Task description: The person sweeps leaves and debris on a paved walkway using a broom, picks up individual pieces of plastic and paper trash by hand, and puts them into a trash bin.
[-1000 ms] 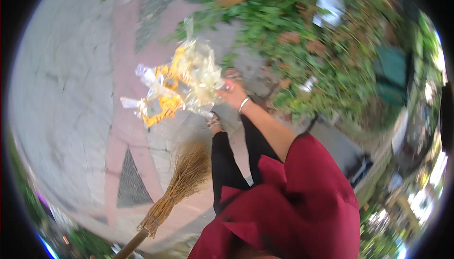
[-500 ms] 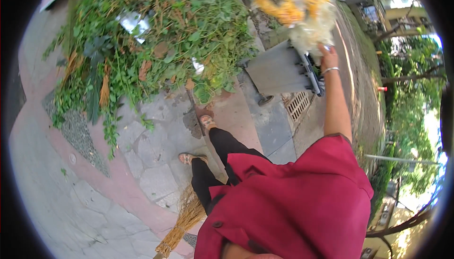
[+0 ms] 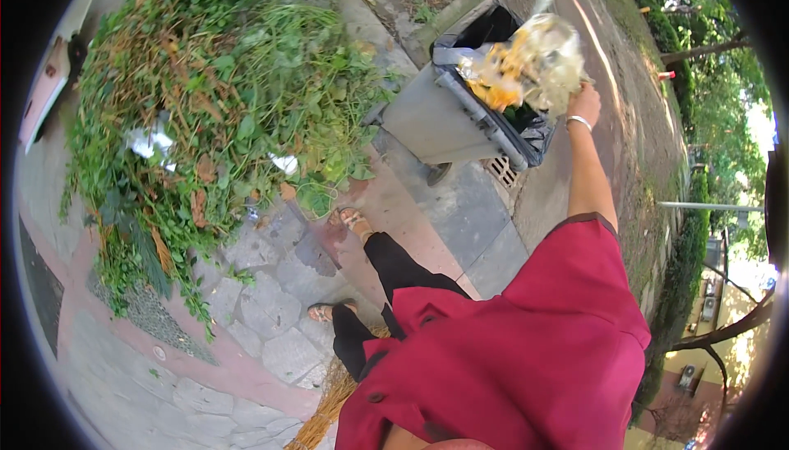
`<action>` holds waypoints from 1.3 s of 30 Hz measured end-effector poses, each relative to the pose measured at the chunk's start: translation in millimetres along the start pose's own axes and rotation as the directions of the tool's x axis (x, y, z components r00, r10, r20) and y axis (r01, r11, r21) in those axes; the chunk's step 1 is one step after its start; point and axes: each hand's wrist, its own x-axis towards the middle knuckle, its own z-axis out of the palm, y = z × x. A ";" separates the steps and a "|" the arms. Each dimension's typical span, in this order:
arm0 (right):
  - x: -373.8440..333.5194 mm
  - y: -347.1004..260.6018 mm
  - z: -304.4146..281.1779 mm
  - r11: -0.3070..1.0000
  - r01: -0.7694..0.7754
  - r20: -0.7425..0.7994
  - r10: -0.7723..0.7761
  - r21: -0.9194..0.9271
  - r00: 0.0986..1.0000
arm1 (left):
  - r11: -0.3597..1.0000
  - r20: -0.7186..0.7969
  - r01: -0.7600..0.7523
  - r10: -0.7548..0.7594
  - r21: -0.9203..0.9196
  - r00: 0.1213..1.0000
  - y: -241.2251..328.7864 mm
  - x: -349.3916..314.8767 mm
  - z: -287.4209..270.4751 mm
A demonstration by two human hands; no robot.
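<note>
Stone paving (image 3: 267,306) | right hand (image 3: 584,106) outstretched, arm (image 3: 593,175) straight | grip holding blurred, probably plastic wrapping (image 3: 549,57) over grey bin (image 3: 429,125)

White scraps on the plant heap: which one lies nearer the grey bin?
The right white scrap; the left white scrap lies farther from the grey bin.

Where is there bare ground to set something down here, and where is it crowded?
Bare grey slabs lie between the bin and the maroon top; bare stone paving spreads between the greenery heap and the broom. Crowded: the heap itself, and the bin's mouth, where the right hand holds crumpled plastic.
</note>
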 end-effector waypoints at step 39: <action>-67.0 -176.0 90.8 0.602 0.059 0.353 -0.542 0.796 0.763 | 0.989 -0.169 0.031 -0.005 0.146 0.986 75.3 -58.9 24.7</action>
